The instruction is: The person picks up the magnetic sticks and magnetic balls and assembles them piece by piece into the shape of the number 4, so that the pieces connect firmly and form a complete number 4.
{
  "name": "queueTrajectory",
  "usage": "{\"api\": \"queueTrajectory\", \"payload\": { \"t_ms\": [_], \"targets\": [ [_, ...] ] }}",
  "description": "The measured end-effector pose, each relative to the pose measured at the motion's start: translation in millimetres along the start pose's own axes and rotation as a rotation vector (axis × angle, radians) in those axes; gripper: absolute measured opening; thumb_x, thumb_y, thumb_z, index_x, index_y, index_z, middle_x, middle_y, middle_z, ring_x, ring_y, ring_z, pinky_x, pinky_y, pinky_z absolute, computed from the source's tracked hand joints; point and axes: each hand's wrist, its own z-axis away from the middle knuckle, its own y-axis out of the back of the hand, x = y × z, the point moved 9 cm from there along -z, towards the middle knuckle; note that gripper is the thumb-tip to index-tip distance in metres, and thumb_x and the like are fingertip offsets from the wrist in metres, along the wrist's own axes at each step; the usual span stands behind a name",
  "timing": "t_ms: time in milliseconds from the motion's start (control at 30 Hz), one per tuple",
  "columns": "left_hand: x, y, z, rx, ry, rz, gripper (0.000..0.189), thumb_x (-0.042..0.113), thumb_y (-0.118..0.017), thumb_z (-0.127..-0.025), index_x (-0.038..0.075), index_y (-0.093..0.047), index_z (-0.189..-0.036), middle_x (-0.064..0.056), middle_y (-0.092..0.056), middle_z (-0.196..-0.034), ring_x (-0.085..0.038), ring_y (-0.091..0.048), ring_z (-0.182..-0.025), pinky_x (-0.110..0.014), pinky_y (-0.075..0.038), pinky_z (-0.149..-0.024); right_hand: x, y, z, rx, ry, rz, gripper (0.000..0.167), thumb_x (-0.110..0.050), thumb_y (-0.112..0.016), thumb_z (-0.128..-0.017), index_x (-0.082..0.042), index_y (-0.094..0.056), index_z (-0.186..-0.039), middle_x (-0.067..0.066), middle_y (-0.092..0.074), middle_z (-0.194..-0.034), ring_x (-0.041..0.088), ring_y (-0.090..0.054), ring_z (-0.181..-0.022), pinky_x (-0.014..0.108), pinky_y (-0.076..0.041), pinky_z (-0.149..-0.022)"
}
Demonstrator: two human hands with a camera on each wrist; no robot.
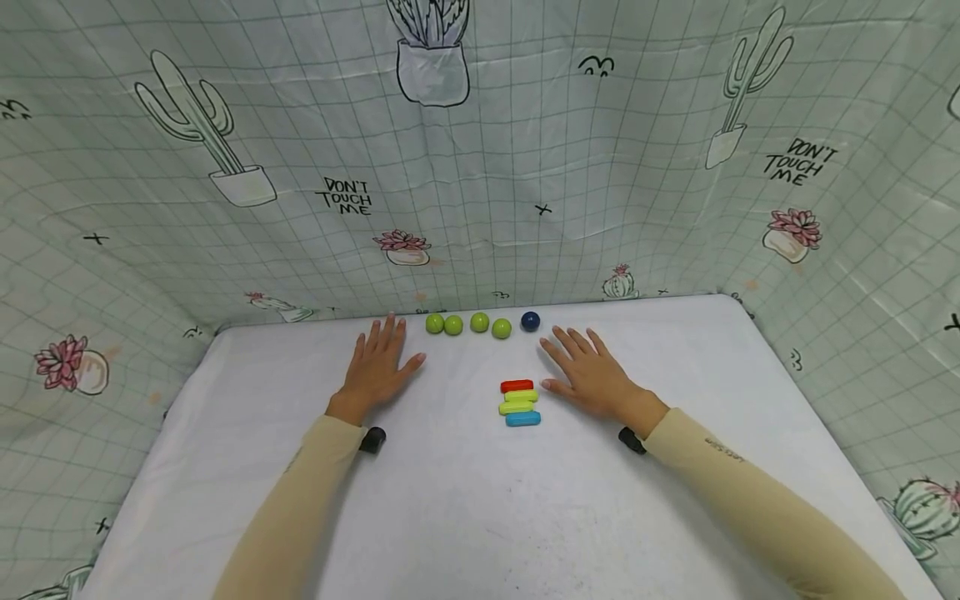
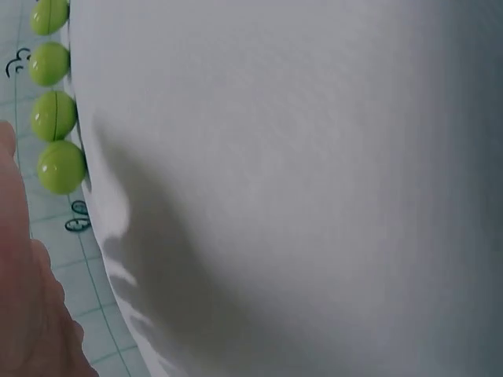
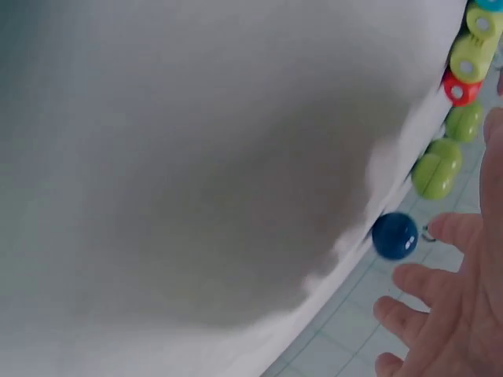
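Note:
Several green balls (image 1: pixel 479 322) and one dark blue ball (image 1: pixel 530 322) stand in a row along the table's far edge. Nearer the middle lie small capsule-shaped bars: a red bar (image 1: pixel 517 386), two yellow-green bars (image 1: pixel 517 407) and a blue bar (image 1: pixel 522 419), stacked front to back. My left hand (image 1: pixel 377 364) is spread left of the green balls, holding nothing. To the right of the bars my right hand (image 1: pixel 591 375) has its fingers spread, also holding nothing; its fingertips point toward the far edge beside the blue ball. The right wrist view shows the blue ball (image 3: pixel 394 236) beyond the fingers.
The white table (image 1: pixel 480 517) meets a hanging grid-patterned cloth (image 1: pixel 480 167) at its back and sides, printed with cacti and lettering. A black wrist strap piece (image 1: pixel 372 440) shows at the left sleeve, and another black piece (image 1: pixel 632 440) at the right.

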Motion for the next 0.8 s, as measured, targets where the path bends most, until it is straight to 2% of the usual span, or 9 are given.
{"api": "queueTrajectory", "payload": {
  "t_ms": [167, 333, 633, 800],
  "targets": [
    [12.3, -1.2, -6.3, 0.017, -0.032, 0.003, 0.079, 0.046, -0.045, -0.112, 0.0, -0.014, -0.168, -0.022, -0.005, -0.176, -0.045, -0.003, -0.162, -0.06, -0.003, -0.13, -14.7, 0.2, -5.9, 0.035, 0.072, 0.013, 0.065, -0.04, -0.06, -0.108, -0.007, -0.044, -0.16, 0.023, -0.04, -0.165, 0.045, -0.038, -0.152, 0.064, -0.019, -0.127],
    [18.1, -6.1, -13.2, 0.011, -0.034, 0.006, 0.076, 0.042, -0.044, -0.113, 0.0, -0.013, -0.168, -0.021, -0.006, -0.176, -0.045, -0.006, -0.162, -0.06, -0.005, -0.13, -28.7, 2.4, -10.2, 0.067, 0.137, 0.004, 0.057, -0.035, -0.062, -0.108, -0.008, -0.051, -0.156, 0.02, -0.05, -0.159, 0.039, -0.045, -0.148, 0.061, -0.026, -0.125],
    [30.1, -5.3, -19.7, 0.078, -0.083, 0.076, 0.072, 0.036, -0.049, -0.112, -0.001, -0.021, -0.167, -0.024, -0.016, -0.174, -0.048, -0.015, -0.16, -0.061, -0.011, -0.129, -44.5, 4.2, -17.9, 0.105, 0.193, -0.037, 0.042, -0.025, -0.067, -0.106, -0.009, -0.063, -0.145, 0.013, -0.065, -0.141, 0.031, -0.059, -0.134, 0.055, -0.039, -0.119],
    [36.8, -6.0, -25.2, 0.066, -0.074, 0.079, 0.073, 0.035, -0.05, -0.112, 0.0, -0.019, -0.168, -0.023, -0.014, -0.175, -0.046, -0.014, -0.161, -0.059, -0.011, -0.129, -49.6, 3.4, -21.4, 0.092, 0.201, -0.059, 0.036, -0.022, -0.069, -0.105, -0.009, -0.068, -0.138, 0.01, -0.069, -0.133, 0.028, -0.065, -0.123, 0.052, -0.044, -0.115]
  ]
}}
